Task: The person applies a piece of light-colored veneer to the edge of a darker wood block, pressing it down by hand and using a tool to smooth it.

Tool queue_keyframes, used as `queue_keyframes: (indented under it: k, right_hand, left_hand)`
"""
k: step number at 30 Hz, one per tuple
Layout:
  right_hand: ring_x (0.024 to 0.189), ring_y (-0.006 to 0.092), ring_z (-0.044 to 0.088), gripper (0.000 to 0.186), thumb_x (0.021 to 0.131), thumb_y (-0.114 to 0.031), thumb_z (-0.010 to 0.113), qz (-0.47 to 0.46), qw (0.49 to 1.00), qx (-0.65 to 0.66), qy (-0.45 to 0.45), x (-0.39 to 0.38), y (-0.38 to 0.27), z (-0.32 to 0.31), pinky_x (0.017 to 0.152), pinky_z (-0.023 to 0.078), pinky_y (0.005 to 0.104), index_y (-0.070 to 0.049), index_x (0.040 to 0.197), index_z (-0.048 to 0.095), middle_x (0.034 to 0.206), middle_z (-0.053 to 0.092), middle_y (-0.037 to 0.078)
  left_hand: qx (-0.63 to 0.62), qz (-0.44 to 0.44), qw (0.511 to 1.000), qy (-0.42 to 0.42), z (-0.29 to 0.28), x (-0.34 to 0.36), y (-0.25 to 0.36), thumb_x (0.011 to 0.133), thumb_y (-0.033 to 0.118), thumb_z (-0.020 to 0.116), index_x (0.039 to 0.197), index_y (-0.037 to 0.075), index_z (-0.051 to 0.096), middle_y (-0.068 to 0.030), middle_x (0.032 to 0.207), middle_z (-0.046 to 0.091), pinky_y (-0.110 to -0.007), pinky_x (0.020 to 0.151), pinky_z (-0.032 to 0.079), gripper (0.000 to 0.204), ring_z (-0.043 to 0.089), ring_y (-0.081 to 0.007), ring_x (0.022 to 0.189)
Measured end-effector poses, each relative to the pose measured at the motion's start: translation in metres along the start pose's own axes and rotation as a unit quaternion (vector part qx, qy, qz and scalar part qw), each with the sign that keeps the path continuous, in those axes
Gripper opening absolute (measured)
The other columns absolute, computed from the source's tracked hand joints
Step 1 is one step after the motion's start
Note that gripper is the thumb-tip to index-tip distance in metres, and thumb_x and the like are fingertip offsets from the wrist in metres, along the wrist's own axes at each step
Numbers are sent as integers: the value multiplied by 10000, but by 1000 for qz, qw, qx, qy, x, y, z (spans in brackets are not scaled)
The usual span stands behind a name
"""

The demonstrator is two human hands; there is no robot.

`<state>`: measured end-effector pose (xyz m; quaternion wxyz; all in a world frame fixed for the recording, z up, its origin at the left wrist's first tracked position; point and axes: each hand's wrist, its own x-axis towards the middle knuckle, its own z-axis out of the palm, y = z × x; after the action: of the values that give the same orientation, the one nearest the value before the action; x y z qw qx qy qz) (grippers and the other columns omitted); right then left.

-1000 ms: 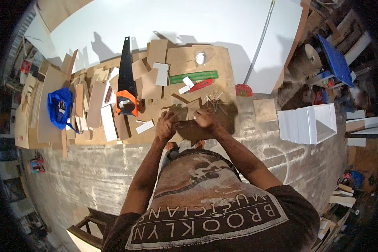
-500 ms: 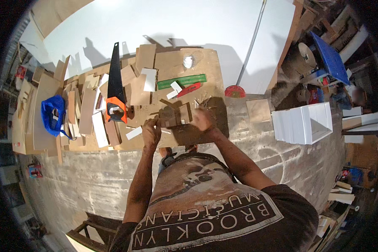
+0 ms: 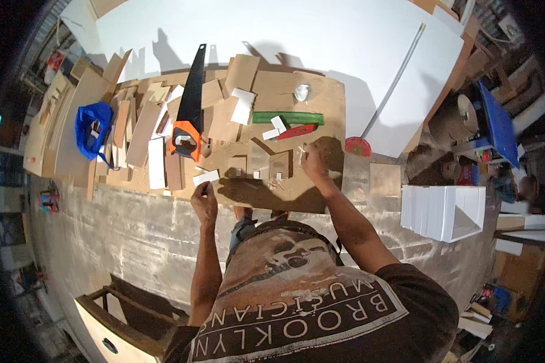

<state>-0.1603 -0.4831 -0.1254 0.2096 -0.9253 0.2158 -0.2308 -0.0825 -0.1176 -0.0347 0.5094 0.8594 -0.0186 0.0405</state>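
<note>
My left hand (image 3: 205, 204) is at the table's near edge, thumb and fingers pinched together. Its fingertips are right at a white strip (image 3: 206, 177) lying on the table; whether they hold anything is too small to tell. On the right, my right hand (image 3: 315, 164) has its fingers closed around a small pale stick (image 3: 302, 149). Between the hands stand small brown wood pieces (image 3: 260, 160), with little white bits (image 3: 257, 174) at their near side. Beyond them lie a red tool (image 3: 297, 131), white pieces (image 3: 277, 125) and a green strip (image 3: 289, 117).
A handsaw with an orange handle (image 3: 186, 140) lies left of centre among wood offcuts (image 3: 142, 134). A blue bag (image 3: 92, 130) sits farther left. A white cup-like thing (image 3: 302, 92) is at the back. A white box (image 3: 443, 212) stands on the floor to the right.
My left hand has drawn back from the brown pieces toward the white strip. My right hand has moved slightly away to the right, with a pale stick at its fingers. The view has shifted.
</note>
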Motion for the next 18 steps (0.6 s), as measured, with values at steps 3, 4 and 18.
queue_keyframes:
  k: [3,4,18]
  right_hand:
    - [905,398,609,167,775,-42,651,26,997,68,-34,16,-16,-26,805,473,485,-20,936,612,875,629,188]
    - [901,381,617,170,778,-42,653,74,989,123,-26,22,-17,-26,797,478,471,-22,942,611,872,633,185]
    - [928,366,608,249,817,-92,663,-29,991,81,-98,84,-68,-27,818,494,457,-55,1064,670,956,628,173]
  left_hand:
    - [26,-23,999,31,-19,-4,-15,883,162,670,979,-43,708,-164,796,700,-340,686,513,229,645,-207,707]
    - [27,-25,999,33,-21,-5,-15,883,162,670,979,-43,708,-164,796,700,-340,686,513,229,645,-207,707]
    - [17,-32,995,-96,-2,-13,20,880,125,657,989,-65,681,-166,836,709,-325,723,524,220,671,-205,759]
